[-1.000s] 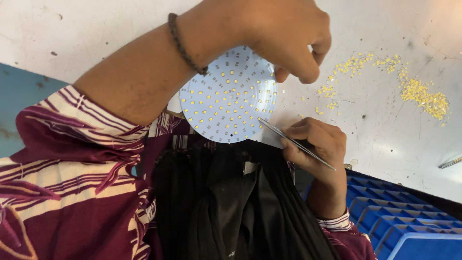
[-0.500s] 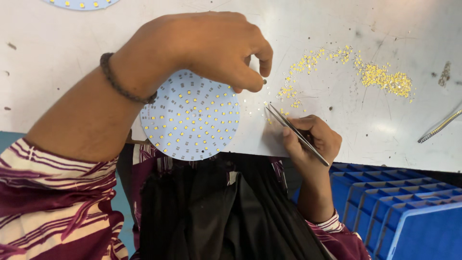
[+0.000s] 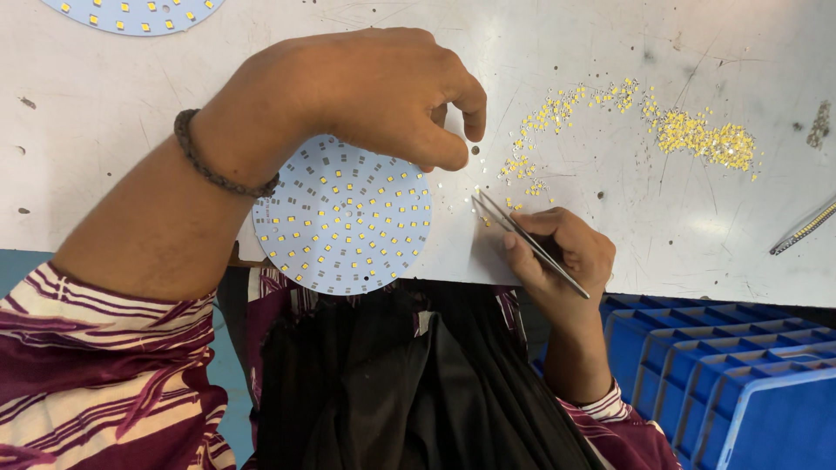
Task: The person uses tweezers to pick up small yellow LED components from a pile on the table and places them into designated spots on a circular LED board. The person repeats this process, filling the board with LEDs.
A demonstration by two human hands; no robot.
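Note:
A round pale-blue circuit board (image 3: pixel 344 218) dotted with small yellow chips lies at the near edge of the white table (image 3: pixel 697 235). My left hand (image 3: pixel 383 91) rests over its upper right rim, fingers curled and gripping it, a dark braided band on the wrist. My right hand (image 3: pixel 557 252) holds metal tweezers (image 3: pixel 522 239), their tips pointing up-left just right of the board, beside scattered loose yellow chips (image 3: pixel 697 135).
A second round board (image 3: pixel 131 13) shows at the top left edge. A thin metal strip (image 3: pixel 805 228) lies at the right. Blue plastic bins (image 3: pixel 723 374) stand below the table's edge at the lower right. Dark cloth covers my lap.
The view has shifted, so the board and hands sit lower and more to the left. My left hand stays on the board's rim; the tweezers' tips have neared the board's right side.

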